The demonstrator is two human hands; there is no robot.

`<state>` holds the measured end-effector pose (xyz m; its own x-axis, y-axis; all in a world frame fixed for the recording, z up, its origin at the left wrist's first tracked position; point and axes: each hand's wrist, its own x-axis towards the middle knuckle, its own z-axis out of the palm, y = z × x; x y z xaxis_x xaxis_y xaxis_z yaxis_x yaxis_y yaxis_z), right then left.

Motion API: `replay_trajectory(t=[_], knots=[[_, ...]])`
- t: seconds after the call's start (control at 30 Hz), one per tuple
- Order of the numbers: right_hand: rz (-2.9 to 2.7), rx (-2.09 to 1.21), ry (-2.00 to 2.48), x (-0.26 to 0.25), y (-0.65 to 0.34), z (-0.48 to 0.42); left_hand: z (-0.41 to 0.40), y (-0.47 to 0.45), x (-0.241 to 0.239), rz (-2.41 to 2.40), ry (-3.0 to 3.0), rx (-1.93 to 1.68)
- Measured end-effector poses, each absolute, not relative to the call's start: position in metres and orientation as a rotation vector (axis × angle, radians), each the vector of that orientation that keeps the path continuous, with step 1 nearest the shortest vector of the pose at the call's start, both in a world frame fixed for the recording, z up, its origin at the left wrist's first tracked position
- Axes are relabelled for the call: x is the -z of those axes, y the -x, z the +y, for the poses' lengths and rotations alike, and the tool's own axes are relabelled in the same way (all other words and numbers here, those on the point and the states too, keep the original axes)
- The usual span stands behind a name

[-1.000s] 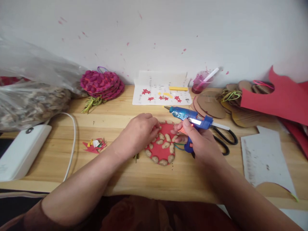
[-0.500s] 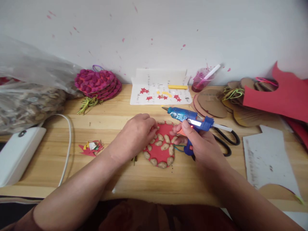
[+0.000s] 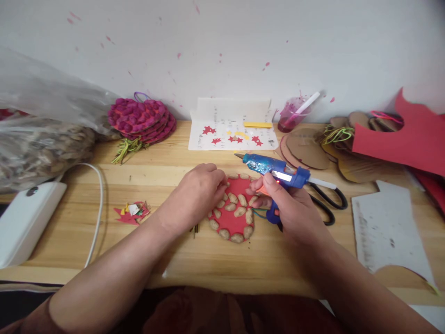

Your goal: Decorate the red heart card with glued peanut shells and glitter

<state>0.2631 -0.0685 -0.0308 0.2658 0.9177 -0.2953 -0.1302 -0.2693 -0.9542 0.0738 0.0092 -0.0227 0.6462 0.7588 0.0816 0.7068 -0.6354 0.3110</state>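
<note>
A red gourd-shaped piece (image 3: 233, 221) lies on the table, with shelled-in peanuts (image 3: 237, 238) lining its edge and crossing its narrow waist. My left hand (image 3: 205, 188) is at its upper left edge, fingers bent and pressed together; what they pinch, if anything, is hidden. In my right hand (image 3: 295, 208) is a blue hot glue gun (image 3: 266, 164), with a white glue stick (image 3: 322, 183) out of its back. Its nozzle points left, above the far end of the red piece. My right fingertips reach the piece's right edge. Black-handled scissors (image 3: 328, 217) lie partly behind this hand.
Peanut-filled bags (image 3: 41, 148) and a white power bank (image 3: 31, 225) with a cable are left. Magenta ornaments (image 3: 141, 118), a paper sheet (image 3: 198, 143) with red stars, and a stained cup (image 3: 290, 116) stand along the wall. Cardboard shapes (image 3: 308, 148) and red sheets (image 3: 378, 141) lie right.
The lower end of the red piece has shifted slightly to the right. Both hands and the glue gun stay almost where they were.
</note>
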Motion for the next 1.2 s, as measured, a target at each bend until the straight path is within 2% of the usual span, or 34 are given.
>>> replay_trajectory(t=[0.23,0.57,1.2], knots=[[-0.757,-1.222,1.487,0.029,-0.261,-0.068,0.009,-0.074,0.022,1.189,-2.613,-0.267],[-0.772,-1.237,1.458,0.032,-0.262,-0.068,0.017,-0.065,0.015,1.16,-2.385,-0.487],[-0.766,-1.255,1.479,0.033,-0.261,-0.069,0.01,-0.072,0.02,1.216,-2.423,-0.422]])
